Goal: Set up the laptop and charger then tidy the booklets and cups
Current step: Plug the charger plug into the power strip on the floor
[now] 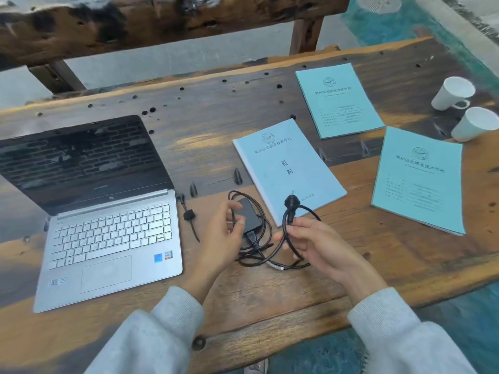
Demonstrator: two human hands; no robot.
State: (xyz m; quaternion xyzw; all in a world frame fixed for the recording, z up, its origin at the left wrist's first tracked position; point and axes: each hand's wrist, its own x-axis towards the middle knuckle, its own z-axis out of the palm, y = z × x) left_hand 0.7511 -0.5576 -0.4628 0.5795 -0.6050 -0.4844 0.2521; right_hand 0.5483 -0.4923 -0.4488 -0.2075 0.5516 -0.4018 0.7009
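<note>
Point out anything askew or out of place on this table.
Both white cups lie tipped on their sides at the far right; no spill shows. The three blue booklets are scattered at different angles. The charger cable is a loose tangle.

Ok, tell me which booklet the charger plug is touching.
The pale blue booklet nearest the laptop. The plug, raised by the right hand, overlaps its near edge. The two teal booklets lie farther right, clear of the cable.
</note>
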